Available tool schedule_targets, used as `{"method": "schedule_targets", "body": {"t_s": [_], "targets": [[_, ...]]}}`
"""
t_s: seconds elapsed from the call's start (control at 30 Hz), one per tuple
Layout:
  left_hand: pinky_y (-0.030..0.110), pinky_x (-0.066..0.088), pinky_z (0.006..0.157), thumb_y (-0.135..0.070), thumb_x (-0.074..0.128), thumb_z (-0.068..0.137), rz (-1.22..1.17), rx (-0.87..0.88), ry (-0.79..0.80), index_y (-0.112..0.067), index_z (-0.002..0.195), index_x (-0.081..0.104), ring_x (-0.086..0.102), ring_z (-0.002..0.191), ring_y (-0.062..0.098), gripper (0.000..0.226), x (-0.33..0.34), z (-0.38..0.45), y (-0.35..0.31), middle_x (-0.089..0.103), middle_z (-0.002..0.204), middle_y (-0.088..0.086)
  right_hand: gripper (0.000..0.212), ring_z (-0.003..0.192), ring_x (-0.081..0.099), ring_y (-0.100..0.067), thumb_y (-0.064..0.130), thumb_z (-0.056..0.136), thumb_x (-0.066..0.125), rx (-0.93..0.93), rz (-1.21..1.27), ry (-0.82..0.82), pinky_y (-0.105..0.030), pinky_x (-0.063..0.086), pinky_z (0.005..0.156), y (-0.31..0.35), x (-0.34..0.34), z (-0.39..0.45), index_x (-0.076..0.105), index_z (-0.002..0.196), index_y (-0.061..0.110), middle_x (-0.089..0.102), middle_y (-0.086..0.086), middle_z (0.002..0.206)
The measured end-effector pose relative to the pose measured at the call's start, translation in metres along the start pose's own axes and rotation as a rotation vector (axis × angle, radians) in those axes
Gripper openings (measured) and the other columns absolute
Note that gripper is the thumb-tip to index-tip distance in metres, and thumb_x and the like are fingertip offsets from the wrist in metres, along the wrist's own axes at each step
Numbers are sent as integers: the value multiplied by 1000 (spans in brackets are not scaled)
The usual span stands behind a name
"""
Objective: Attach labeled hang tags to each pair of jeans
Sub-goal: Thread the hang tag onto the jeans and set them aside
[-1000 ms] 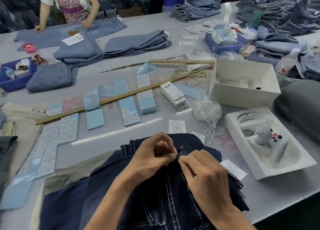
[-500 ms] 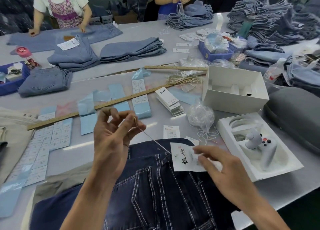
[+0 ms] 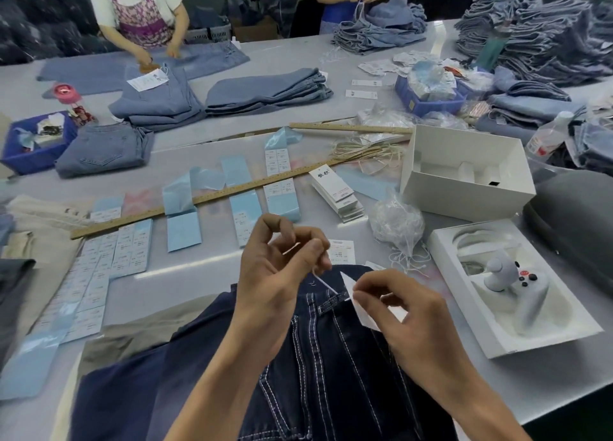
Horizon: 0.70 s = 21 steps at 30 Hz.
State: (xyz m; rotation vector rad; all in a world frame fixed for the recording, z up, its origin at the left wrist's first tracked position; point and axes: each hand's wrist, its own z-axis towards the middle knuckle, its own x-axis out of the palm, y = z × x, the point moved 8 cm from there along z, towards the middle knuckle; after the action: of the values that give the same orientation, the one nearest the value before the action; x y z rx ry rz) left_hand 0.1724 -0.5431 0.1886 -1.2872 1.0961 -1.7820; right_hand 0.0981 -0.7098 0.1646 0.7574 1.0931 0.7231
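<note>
Bright, even overhead light; table [image 3: 212,276] glare; wide-angle bending, soft edges.

Bare table [image 3: 185,284] left of the dark jeans [image 3: 331,357]
Sticker sheets [image 3: 99,268] farther left; open white box [image 3: 510,288] close on the right.

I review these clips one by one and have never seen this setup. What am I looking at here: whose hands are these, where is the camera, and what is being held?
There is no machine: a person wears a camera on the head, looking down at their own hands. The left hand pinches a thin white string that runs down to the dark jeans on the grey table. The right hand holds a white hang tag in its grip. Beyond lie a stack of tags, blue label sheets and a wooden ruler.
</note>
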Motion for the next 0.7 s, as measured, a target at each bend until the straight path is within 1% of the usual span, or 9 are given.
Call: {"method": "schedule_targets", "body": {"t_s": [0.1,0.2,0.3,0.4,0.47,0.53,0.63,0.7], "targets": [[30,58,70,7,67,90,225,46,93,-11,86,48,70,73,24,26,19,-7,0,70,89,12,11,81,70,-10,23,88,75,28,236,21,-15,52,75,10,-8,3,72,94,32,74,9,88],[37,59,74,-2,69,89,396,103,121,-22,84,52,70,75,25,27,33,-10,-1,69,86,9,18,84,73,-10,20,85,75,54,371,-1,-15,54,78,14,-17,6,75,96,33,77,6,92],[32,58,72,2,70,91,438,106,99,-21,81,50,72,74,25,31,32,-10,1,68,85,10,18,76,73,-11,19,83,75,88,440,-45,-15,55,74,11,-26,6,76,96,31,77,2,86],[26,57,73,5,69,91,441,90,113,-21,79,51,73,77,26,34,30,-13,5,69,89,10,17,76,74,-15,19,84,74,123,476,-53,-17,57,73,5,-28,5,77,98,28,78,-3,85],[25,57,75,6,68,91,470,100,125,-23,80,52,73,81,25,35,31,-14,6,69,91,8,17,77,75,-17,20,84,74,143,493,-54,-19,58,74,1,-27,5,76,99,27,78,-4,86],[29,59,76,4,69,90,517,119,143,-25,82,53,73,84,25,34,32,-15,7,70,94,3,17,79,76,-18,22,83,74,157,507,-53,-20,58,75,-1,-26,4,76,99,27,78,-4,87],[46,59,78,-5,72,86,557,149,157,-29,83,53,69,87,27,31,36,-16,5,68,94,-2,17,81,76,-19,24,83,73,169,520,-60,-20,58,77,-4,-26,4,76,100,27,78,-5,89],[48,60,79,-7,75,84,550,146,144,-29,83,52,69,87,27,32,36,-16,4,69,94,-2,18,80,75,-19,24,83,73,175,540,-64,-20,58,76,-5,-26,3,77,101,27,78,-5,88]]}}
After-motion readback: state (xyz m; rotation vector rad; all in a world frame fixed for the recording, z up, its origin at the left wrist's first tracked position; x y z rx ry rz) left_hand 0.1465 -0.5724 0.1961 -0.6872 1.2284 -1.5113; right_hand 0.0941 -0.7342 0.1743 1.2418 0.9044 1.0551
